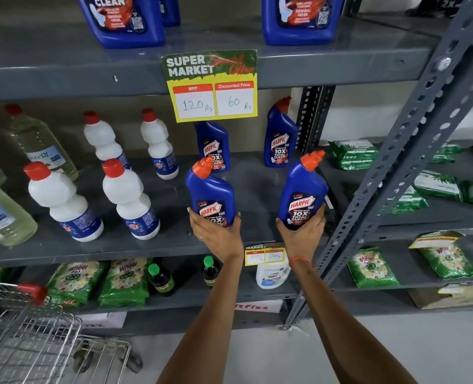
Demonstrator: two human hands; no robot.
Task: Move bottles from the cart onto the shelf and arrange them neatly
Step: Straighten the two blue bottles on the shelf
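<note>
Fingers [192,214] of each hand wrapped around a Harpic bottle's base, left bottle [211,194], right bottle [302,194], shelf [146,245]

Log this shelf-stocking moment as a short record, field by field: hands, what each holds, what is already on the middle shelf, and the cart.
left hand: grips the base of a blue Harpic bottle, upright
right hand: grips a second Harpic bottle, upright
middle shelf: both held bottles at its front
rear Harpic bottles: two, one behind the price sign, one to its right
white bottles: four, red caps, left of the Harpic group
cart: lower left, wire basket, contents not visible
</note>
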